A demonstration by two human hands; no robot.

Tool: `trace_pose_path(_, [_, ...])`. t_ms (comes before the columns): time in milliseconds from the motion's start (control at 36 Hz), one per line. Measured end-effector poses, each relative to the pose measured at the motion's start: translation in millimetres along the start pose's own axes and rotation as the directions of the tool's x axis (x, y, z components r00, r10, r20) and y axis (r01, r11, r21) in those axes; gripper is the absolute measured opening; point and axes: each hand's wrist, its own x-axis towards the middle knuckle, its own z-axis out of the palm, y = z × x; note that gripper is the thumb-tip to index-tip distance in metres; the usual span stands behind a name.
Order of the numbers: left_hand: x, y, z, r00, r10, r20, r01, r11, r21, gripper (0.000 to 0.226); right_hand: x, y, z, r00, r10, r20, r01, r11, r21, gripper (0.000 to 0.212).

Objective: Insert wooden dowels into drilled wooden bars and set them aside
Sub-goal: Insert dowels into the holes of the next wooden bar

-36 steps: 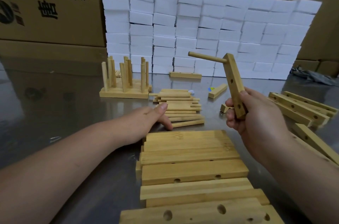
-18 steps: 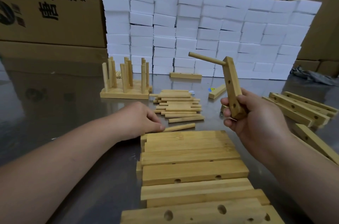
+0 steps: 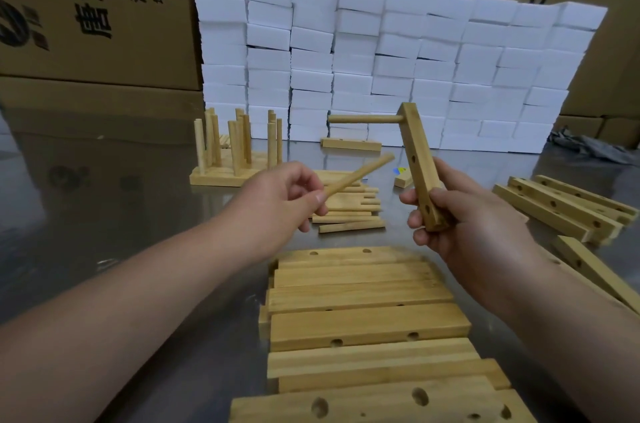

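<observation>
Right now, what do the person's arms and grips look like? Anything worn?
Left grip and right grip are bare hands: no gloves, rings or tape visible. Left forearm and right forearm are bare to the frame edge; no sleeves, watch or wristbands in view.

Dowel pile (image 3: 349,211) mid-table; finished bars (image 3: 235,152) left, drilled bars (image 3: 561,204) right
</observation>
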Motion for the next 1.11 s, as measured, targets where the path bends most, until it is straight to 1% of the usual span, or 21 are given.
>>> trace_pose_path(83, [-5,5,4,0.998,0.056,-0.014,-0.057,0.997,-0.050,0.016,-3,0,2,0.997,0.000,0.071,0.000,1.000,0.008,0.046])
trace_pose_path(139, [-7,8,4,0.997,0.077,-0.029,-0.079,0.995,-0.064,0.022,-4,0,2,0.994,-0.008,0.113,0.010,1.000,-0.016,0.046])
trace_pose_path(194, [-10,10,3,0.994,0.094,-0.056,-0.097,0.993,-0.059,0.027,-6,0,2,0.990,-0.019,0.143,0.023,0.999,-0.028,0.046])
trace_pose_path(278, [-12,11,1,0.990,0.108,-0.094,-0.113,0.992,-0.052,0.027,-7,-1,2,0.986,-0.026,0.166,0.031,0.999,-0.026,0.046])
trace_pose_path(417, [-13,8,2,0.988,0.126,-0.089,-0.124,0.992,0.025,0.024,-8,-1,1,0.981,-0.031,0.193,0.031,1.000,0.004,0.046])
trace_pose_path(500, [-13,6,2,0.985,0.139,-0.100,-0.137,0.990,0.030,0.024,-8,-2,1,0.976,-0.041,0.214,0.045,0.999,-0.016,0.047])
trace_pose_path(639, [-12,6,0,0.974,0.176,-0.142,-0.170,0.984,0.051,0.023,-10,-2,0,0.968,-0.041,0.248,0.063,0.995,-0.083,0.048])
trace_pose_path(750, [-12,7,-1,0.955,0.235,-0.180,-0.221,0.971,0.096,0.022,-12,-2,2,0.962,-0.051,0.269,0.102,0.979,-0.178,0.048])
trace_pose_path(806, [-12,7,-1,0.945,0.268,-0.190,-0.244,0.959,0.142,0.019,-14,-3,2,0.961,-0.059,0.271,0.116,0.973,-0.198,0.048])
trace_pose_path(917, [-11,8,0,0.918,0.349,-0.186,-0.293,0.916,0.274,0.027,-15,-6,1,0.958,-0.095,0.272,0.172,0.945,-0.278,0.048])
trace_pose_path(1028, [-11,11,-1,0.900,0.398,-0.177,-0.338,0.894,0.293,0.025,-19,-7,0,0.947,-0.131,0.294,0.241,0.893,-0.379,0.045])
trace_pose_path(1111, [-11,11,-1,0.902,0.400,-0.161,-0.344,0.893,0.289,0.021,-21,-7,-1,0.942,-0.141,0.306,0.263,0.875,-0.407,0.046])
